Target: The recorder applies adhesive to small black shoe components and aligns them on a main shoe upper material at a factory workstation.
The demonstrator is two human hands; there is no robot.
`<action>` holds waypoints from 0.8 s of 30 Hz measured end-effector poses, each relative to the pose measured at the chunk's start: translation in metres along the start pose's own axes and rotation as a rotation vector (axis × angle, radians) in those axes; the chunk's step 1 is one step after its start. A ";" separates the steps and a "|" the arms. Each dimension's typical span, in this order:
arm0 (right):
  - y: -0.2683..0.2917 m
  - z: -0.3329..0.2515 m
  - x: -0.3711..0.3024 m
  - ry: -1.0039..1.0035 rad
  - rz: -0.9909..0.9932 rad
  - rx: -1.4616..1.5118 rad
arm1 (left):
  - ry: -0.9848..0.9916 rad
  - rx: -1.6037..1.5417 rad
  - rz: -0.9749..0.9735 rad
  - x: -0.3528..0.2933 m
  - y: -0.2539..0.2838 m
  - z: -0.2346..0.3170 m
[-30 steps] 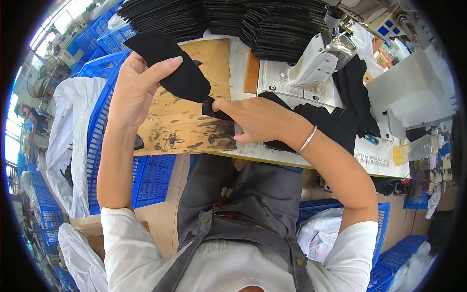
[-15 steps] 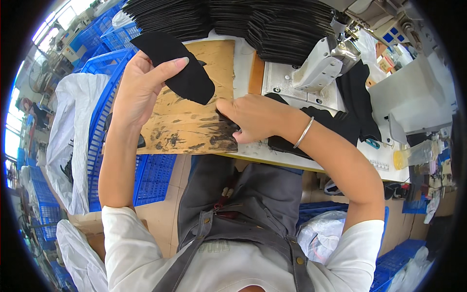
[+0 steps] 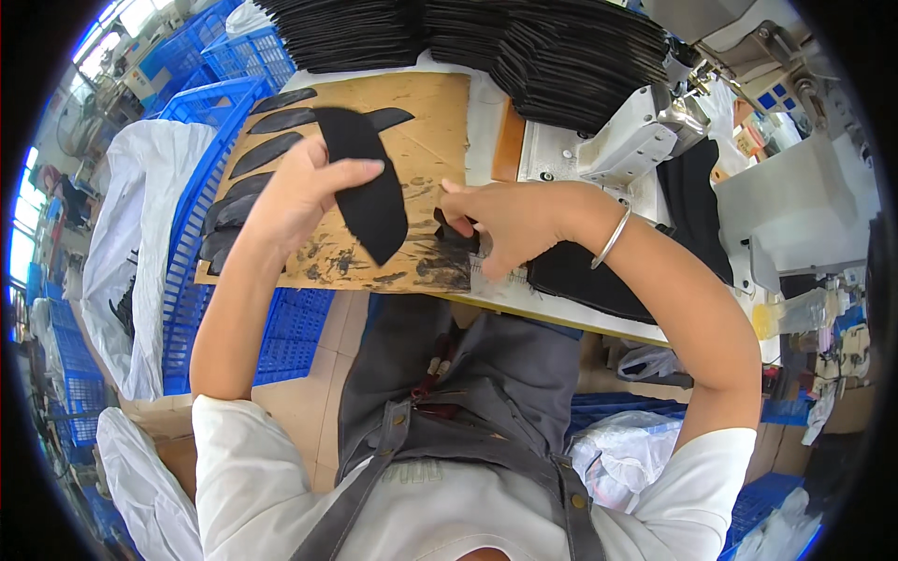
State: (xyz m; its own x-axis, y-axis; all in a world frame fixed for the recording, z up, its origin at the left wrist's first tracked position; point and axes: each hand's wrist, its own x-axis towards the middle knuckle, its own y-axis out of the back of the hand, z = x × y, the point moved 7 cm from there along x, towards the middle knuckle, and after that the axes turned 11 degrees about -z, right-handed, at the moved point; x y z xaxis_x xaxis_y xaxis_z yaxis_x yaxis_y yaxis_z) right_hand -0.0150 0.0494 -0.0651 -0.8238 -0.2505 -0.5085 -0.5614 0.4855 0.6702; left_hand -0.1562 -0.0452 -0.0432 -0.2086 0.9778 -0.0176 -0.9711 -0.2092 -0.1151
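My left hand [image 3: 301,192] pinches a black fabric piece [image 3: 367,192], rounded at the top and pointed below, in front of the brown board [image 3: 323,238]. A dark curved piece [image 3: 388,119] shows behind its upper right edge. My right hand [image 3: 514,222], a bangle on its wrist, is bent over the board's right edge. Its fingers curl around something small and dark, partly hidden; I cannot make out what it is. Several dark crescent pieces [image 3: 267,154] lie in a column along the board's left side. Larger black fabric [image 3: 585,280] rests beneath my right wrist.
Tall stacks of black pieces [image 3: 571,61] stand at the back. A sewing machine [image 3: 627,136] rises at the right on its metal plate. Blue crates [image 3: 182,257], one with a white bag [image 3: 140,234] over its side, flank the table on the left.
My left hand has brought the fabric piece lower and turned it more upright, uncovering the crescent pieces. My right hand has shifted slightly right and down, its fingers still curled.
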 end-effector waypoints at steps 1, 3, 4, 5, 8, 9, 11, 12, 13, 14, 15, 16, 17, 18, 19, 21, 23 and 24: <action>0.002 0.002 0.003 -0.040 -0.009 -0.004 | 0.043 -0.030 0.003 -0.005 0.005 -0.010; 0.003 0.004 0.007 -0.079 -0.021 -0.008 | 0.087 -0.061 0.009 -0.013 0.009 -0.025; 0.005 0.004 0.008 -0.066 -0.011 -0.034 | 0.135 -0.075 0.011 -0.018 0.010 -0.034; 0.006 0.004 0.008 -0.054 0.001 -0.059 | 0.183 -0.089 0.012 -0.021 0.011 -0.043; 0.003 0.001 0.004 -0.020 -0.023 -0.019 | 0.168 0.104 -0.017 -0.024 0.018 -0.056; 0.002 0.001 0.003 -0.012 -0.027 -0.026 | 0.187 0.198 -0.014 -0.025 0.022 -0.061; 0.003 0.000 0.007 -0.003 -0.013 0.059 | 0.139 0.585 0.085 -0.028 0.022 -0.055; 0.003 -0.003 0.009 -0.011 -0.023 0.055 | 0.092 0.984 0.187 -0.032 0.022 -0.046; 0.004 -0.005 0.005 -0.044 -0.030 0.074 | -0.005 1.074 0.215 -0.033 0.016 -0.041; 0.004 -0.005 0.003 -0.077 -0.038 0.093 | -0.005 1.074 0.217 -0.034 0.012 -0.042; 0.003 -0.005 0.003 -0.077 -0.039 0.092 | -0.142 1.326 0.399 -0.041 0.002 -0.026; 0.003 -0.005 0.002 -0.078 -0.038 0.094 | -0.289 1.572 0.584 -0.050 -0.014 -0.007; 0.002 -0.004 0.001 -0.079 -0.036 0.098 | -0.290 1.573 0.581 -0.052 -0.019 0.000; 0.002 -0.004 0.001 -0.080 -0.034 0.100 | -0.364 1.605 0.534 -0.054 -0.029 0.008; 0.003 -0.007 0.001 -0.044 -0.008 0.087 | -0.437 1.637 0.489 -0.055 -0.038 0.013; 0.003 -0.009 0.001 -0.009 0.020 0.076 | -0.356 1.345 0.358 -0.044 -0.036 0.007; 0.007 -0.015 -0.004 -0.020 0.145 -0.097 | -0.271 1.052 0.234 -0.032 -0.032 -0.001; 0.006 -0.020 -0.007 -0.019 0.147 -0.097 | -0.181 0.805 0.159 -0.022 -0.026 -0.011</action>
State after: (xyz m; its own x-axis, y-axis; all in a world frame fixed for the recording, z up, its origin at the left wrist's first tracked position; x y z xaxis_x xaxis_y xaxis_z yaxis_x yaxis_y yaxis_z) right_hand -0.0141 0.0375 -0.0468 -0.8963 -0.1661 -0.4112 -0.4410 0.4325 0.7864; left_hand -0.1248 -0.0614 -0.0509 -0.2988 0.9345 0.1934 -0.7006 -0.3524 0.6204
